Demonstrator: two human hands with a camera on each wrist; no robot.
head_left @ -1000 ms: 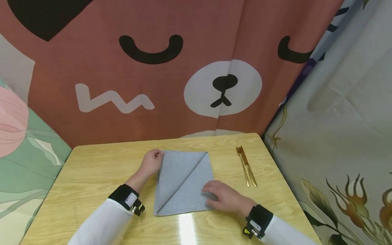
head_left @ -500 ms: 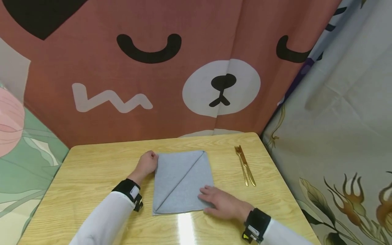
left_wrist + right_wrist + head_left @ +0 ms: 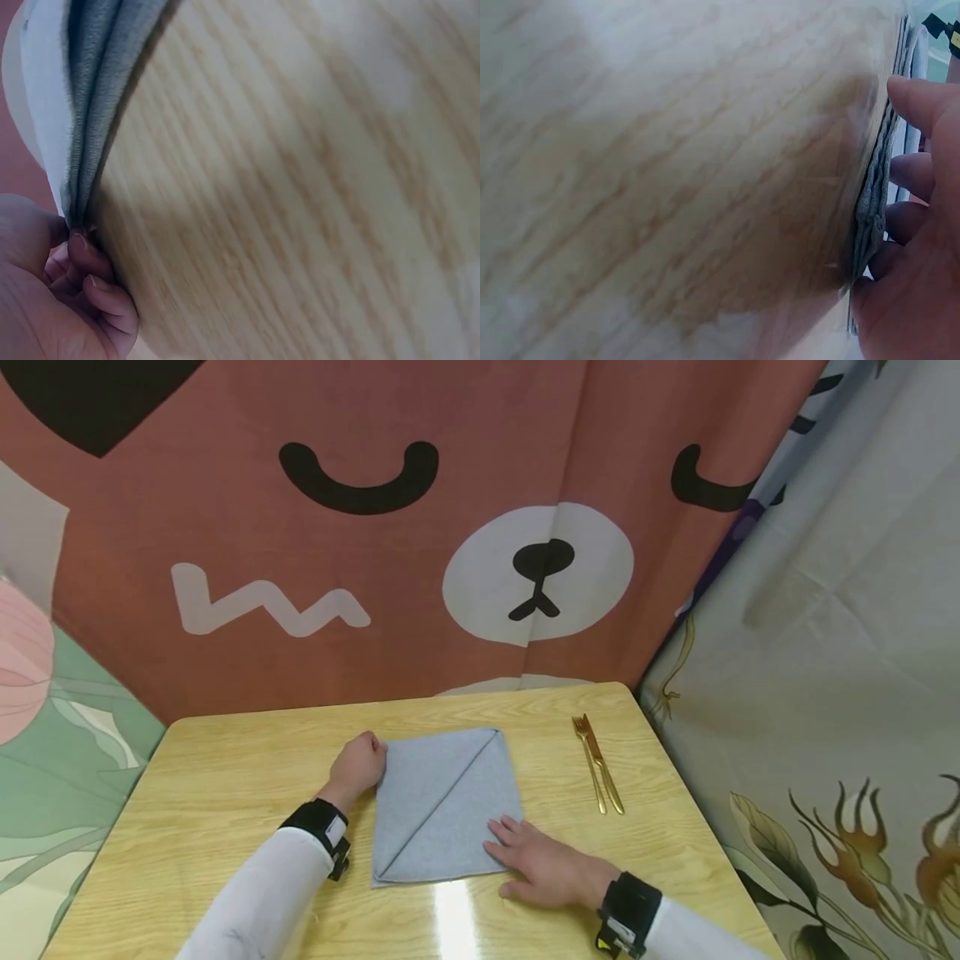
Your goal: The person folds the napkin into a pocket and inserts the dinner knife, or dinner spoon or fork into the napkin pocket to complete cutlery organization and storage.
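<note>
Right hand (image 3: 551,866) has flattened loosely onto the napkin (image 3: 442,810), left hand (image 3: 358,768) pinching its corner; wood table (image 3: 225,777), bear curtain (image 3: 405,552) behind.

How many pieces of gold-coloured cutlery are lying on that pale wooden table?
2: a slim gold-coloured fork, and a gold-coloured knife just to its right, both right of the folded grey cloth napkin. Any under the napkin would be hidden.

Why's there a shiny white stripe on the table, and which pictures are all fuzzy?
Head view: a white glare streak on the table, just in front of the grey cloth, probably light bouncing off. Left wrist view: the tabletop's wood lines look fuzzy, with pale washed-out patches. Right wrist view: fuzzy too, with a dark patch, maybe shadow, beside the right hand.
</note>
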